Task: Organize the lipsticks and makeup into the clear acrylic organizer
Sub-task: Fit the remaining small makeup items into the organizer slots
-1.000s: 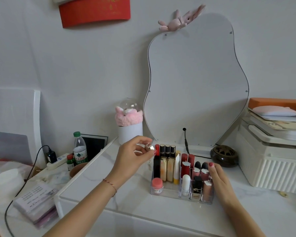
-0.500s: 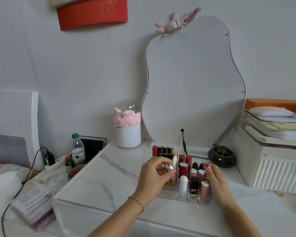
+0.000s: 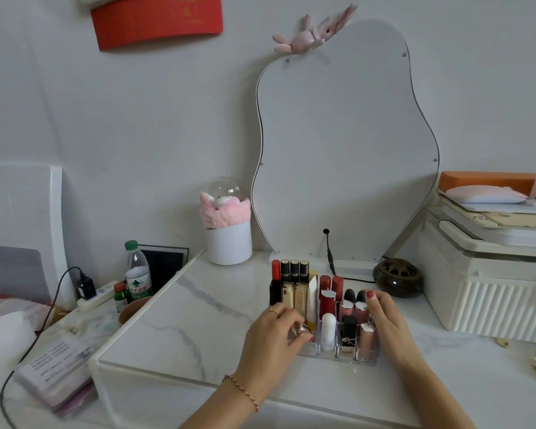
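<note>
A clear acrylic organizer (image 3: pixel 338 357) stands on the marble tabletop (image 3: pixel 198 320), filled with several upright lipsticks (image 3: pixel 325 292) and tubes in red, black, gold and pink. My left hand (image 3: pixel 273 339) is at its front left compartment, fingers pinched on a small shiny silver makeup piece (image 3: pixel 302 331); the small pink-capped jar that stood there is hidden behind the hand. My right hand (image 3: pixel 387 320) rests flat against the organizer's right side, steadying it, holding nothing else.
A wavy mirror (image 3: pixel 347 144) leans on the wall behind. A white cup with a pink plush (image 3: pixel 228 239) stands back left, a dark round burner (image 3: pixel 398 277) back right, a white box with stacked items (image 3: pixel 489 267) at right. Bottles, a power strip and papers sit lower left.
My left hand came down from above the organizer with the shiny piece and now sits low at the front left compartment. The right hand stayed against the organizer's right side.
</note>
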